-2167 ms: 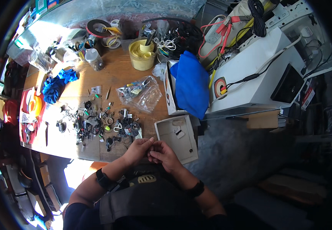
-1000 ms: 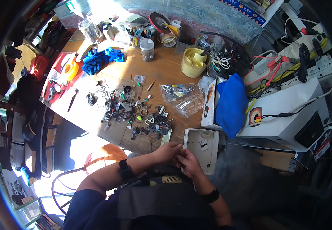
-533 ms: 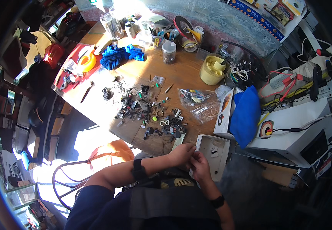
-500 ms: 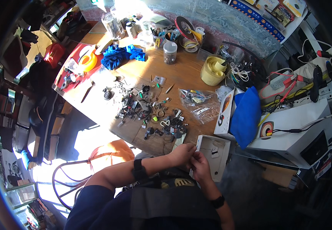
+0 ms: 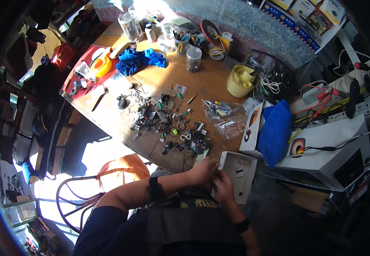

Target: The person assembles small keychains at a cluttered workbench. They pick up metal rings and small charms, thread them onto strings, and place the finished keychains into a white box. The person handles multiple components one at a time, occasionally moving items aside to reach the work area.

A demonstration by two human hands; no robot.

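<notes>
My left hand [image 5: 203, 169] and my right hand [image 5: 222, 186] are pressed together just below the near edge of the wooden table [image 5: 159, 85]. Their fingers pinch something very small between them; what it is cannot be made out. Right beside the hands lies a shallow white tray [image 5: 238, 175] with a few small bits in it. A scatter of small dark metal and plastic parts [image 5: 163, 123] covers the table just beyond my left hand.
A clear plastic bag of parts [image 5: 223, 113], a yellow tape roll [image 5: 239, 80], a blue cloth [image 5: 140, 59], a blue pouch [image 5: 276, 130], jars and a red tray [image 5: 84, 70] crowd the table. A white machine [image 5: 328, 147] stands to the right. An orange-seated chair [image 5: 119, 168] is at the left.
The view has swung so the table sits further left and up. My hands stay joined at the table's near edge beside the white tray.
</notes>
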